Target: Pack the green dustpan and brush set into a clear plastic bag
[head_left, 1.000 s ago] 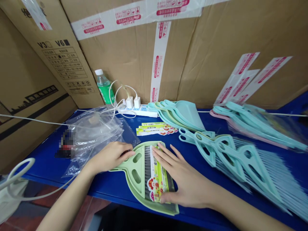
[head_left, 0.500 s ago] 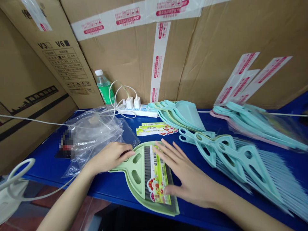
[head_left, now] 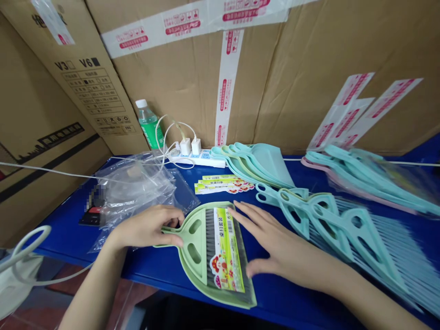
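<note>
A green dustpan (head_left: 199,289) lies on the blue table with a matching green hand brush (head_left: 201,233) nested in it, dark bristles toward the right. A yellow-green printed label card (head_left: 231,247) rests across the bristles. My left hand (head_left: 153,231) is closed around the stacked handles, thumb on top. At the dustpan's right edge, my right hand (head_left: 271,247) is spread with fingers apart; its fingertips are close to the rim and the card, and I cannot tell whether they touch.
Clear plastic bags (head_left: 137,188) lie left. More label cards (head_left: 222,184), a power strip (head_left: 206,158) and a bottle (head_left: 149,126) stand behind. Blue-green dustpans (head_left: 271,162) and brushes (head_left: 343,224) lie right, near bagged sets (head_left: 371,178). Cardboard boxes (head_left: 275,82) wall the back.
My right hand has moved slightly right, off the label card toward the dustpan's edge. My left hand has shifted a little left along the handles. Dustpan and brush stay in place.
</note>
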